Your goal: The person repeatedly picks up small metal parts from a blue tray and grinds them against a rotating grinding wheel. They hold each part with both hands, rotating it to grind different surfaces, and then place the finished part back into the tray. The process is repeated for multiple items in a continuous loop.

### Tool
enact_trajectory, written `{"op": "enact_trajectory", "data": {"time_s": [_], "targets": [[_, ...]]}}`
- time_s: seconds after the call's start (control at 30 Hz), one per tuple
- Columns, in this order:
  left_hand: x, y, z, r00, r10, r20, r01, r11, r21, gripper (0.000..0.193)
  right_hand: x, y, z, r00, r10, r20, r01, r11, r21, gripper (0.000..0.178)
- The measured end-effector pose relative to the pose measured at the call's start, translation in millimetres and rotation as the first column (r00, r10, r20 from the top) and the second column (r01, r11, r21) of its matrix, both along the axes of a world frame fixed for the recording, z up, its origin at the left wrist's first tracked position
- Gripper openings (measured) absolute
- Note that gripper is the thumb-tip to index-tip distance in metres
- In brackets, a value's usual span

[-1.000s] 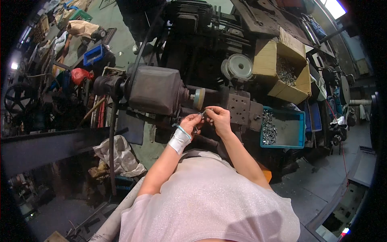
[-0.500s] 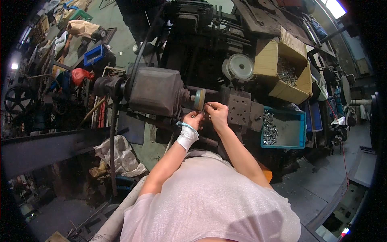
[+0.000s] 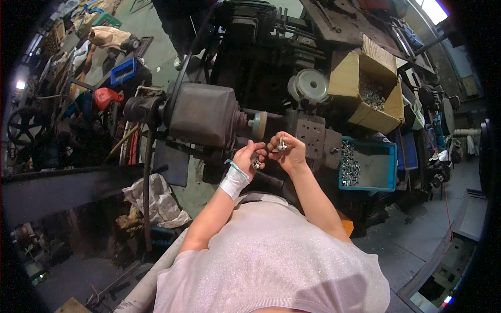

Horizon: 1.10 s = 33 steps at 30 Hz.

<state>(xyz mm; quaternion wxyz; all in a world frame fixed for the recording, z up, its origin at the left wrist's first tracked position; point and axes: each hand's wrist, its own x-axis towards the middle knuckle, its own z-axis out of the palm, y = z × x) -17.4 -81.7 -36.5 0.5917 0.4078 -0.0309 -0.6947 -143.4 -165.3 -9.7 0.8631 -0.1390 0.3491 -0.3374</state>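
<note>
My left hand (image 3: pixel 249 157), with a white wrap and a pale blue band at the wrist, is closed around small shiny metal parts (image 3: pixel 255 164). To its right, my right hand (image 3: pixel 290 151) pinches another small metal part (image 3: pixel 282 144) between thumb and fingers. The parts are too small to tell their exact kind. Just beyond both hands is a round grinding wheel (image 3: pixel 259 125) with a tan and pale green rim, on the spindle of a dark motor housing (image 3: pixel 202 115). Neither hand touches the wheel.
Right of the hands stands a dark metal block with holes (image 3: pixel 311 136). Beyond it, a blue tray (image 3: pixel 392 166) holds many small metal parts, and an open cardboard box (image 3: pixel 344 78) holds more. A round metal disc (image 3: pixel 311 85) sits behind the block. White sacking (image 3: pixel 156 201) lies at left.
Both hands have drawn back from the wheel toward me. The right hand has turned, so the metal part in its fingers now shows; parts in the left hand show too.
</note>
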Motion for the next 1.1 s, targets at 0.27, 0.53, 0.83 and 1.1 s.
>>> {"op": "enact_trajectory", "data": {"time_s": [0.27,0.53,0.83,1.1], "targets": [[-3.5,8.6,-17.7,0.997,0.02,-0.073,-0.017,0.999,0.041,0.04,-2.2,26.5,-6.7,0.664,0.142,-0.735,-0.647,0.602,-0.468,0.021],[-4.1,7.7,7.4,0.995,-0.07,0.067,0.069,0.997,0.027,0.045,-2.9,24.0,-10.4,0.586,-0.068,-0.808,-0.707,0.444,-0.55,0.015],[3.8,16.3,1.3,0.987,-0.141,0.079,0.146,0.987,-0.069,0.031,-15.3,11.3,-1.2,0.812,0.33,-0.481,-0.433,0.893,-0.119,0.015],[-0.5,12.9,-14.5,0.848,-0.086,0.524,0.098,0.995,0.004,0.016,-7.7,19.5,-13.0,0.794,0.08,-0.603,-0.362,0.859,-0.363,0.018]]}}
